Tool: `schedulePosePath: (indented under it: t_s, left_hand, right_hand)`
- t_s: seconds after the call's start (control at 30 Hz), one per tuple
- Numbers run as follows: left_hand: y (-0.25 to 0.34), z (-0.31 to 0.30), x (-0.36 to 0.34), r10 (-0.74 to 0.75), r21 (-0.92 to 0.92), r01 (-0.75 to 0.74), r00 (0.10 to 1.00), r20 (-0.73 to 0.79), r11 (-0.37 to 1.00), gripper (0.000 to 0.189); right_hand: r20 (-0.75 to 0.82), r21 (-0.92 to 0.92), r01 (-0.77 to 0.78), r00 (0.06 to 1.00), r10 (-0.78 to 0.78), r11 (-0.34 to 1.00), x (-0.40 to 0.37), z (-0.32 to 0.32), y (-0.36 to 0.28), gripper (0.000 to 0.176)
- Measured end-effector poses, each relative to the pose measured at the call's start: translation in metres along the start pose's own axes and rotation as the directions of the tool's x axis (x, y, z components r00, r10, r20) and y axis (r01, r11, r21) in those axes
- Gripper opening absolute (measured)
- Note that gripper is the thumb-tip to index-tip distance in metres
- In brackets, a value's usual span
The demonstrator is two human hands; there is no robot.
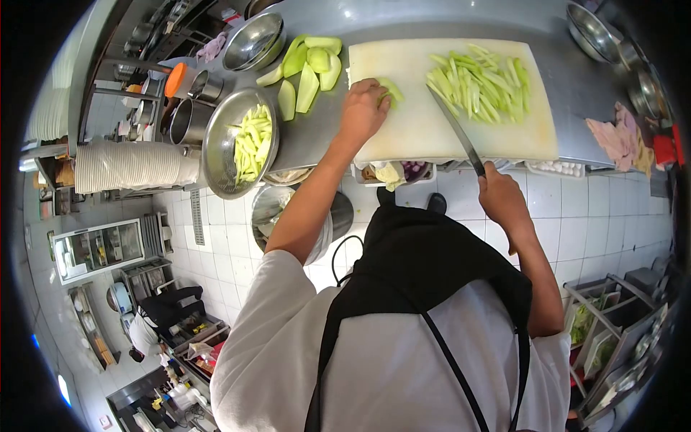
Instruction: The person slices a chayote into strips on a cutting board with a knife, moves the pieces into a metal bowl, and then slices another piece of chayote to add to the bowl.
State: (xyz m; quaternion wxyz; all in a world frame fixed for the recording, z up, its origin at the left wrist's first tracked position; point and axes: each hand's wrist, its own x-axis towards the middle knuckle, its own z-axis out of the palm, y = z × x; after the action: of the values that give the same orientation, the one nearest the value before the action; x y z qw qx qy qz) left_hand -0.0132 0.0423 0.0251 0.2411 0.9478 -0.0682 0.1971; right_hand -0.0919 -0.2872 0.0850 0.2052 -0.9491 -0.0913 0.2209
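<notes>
My left hand (364, 108) rests on the left part of a white cutting board (410, 137), its fingers curled over a pale green vegetable piece (391, 89) that they partly cover. The handle of a long kitchen knife (458, 131) is in my right hand (502, 194), near the board's front edge. Its blade points away and to the left, its tip beside a heap of cut vegetable strips (481, 83) on the board's right side. Left of the board lie several larger peeled vegetable pieces (308, 72) on the steel counter.
A steel colander (216, 155) with cut strips stands at the counter's left, near a metal bowl (241, 45). Pink cloths (612, 137) and more metal bowls (594, 32) are on the right. Below the counter is a bin (342, 216). Another person (155, 317) bends at the lower left.
</notes>
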Motion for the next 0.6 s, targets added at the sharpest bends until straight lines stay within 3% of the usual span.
schedulePosePath:
  t_s: [0.17,0.27,0.37,0.47,0.6]
  left_hand:
    - [-0.003,-0.006,-0.011,0.038,0.013,-0.038,0.999,0.029,0.999,0.025]
    - [-0.003,-0.005,-0.004,-0.200,-0.101,0.194,0.979,-0.049,0.976,0.028]
    - [-0.015,0.010,0.009,-0.177,0.031,0.184,0.973,-0.150,0.982,0.027]
    - [-0.007,0.023,0.019,-0.232,-0.038,0.231,0.972,-0.032,0.972,0.030]
    - [0.032,0.033,0.013,-0.196,0.023,0.197,0.980,-0.042,0.980,0.030]
  right_hand:
    - [-0.020,-0.018,0.023,1.000,-0.023,1.000,0.001,0.004,0.006,0.029]
    - [0.010,0.002,0.008,1.000,-0.008,1.000,-0.003,-0.005,-0.003,0.027]
    - [0.004,0.000,0.010,1.000,-0.010,1.000,-0.002,-0.003,-0.001,0.029]
    - [0.006,-0.003,0.018,1.000,-0.018,1.000,0.004,-0.003,0.002,0.031]
    - [-0.024,0.020,0.028,0.999,-0.028,0.999,0.005,0.001,0.004,0.031]
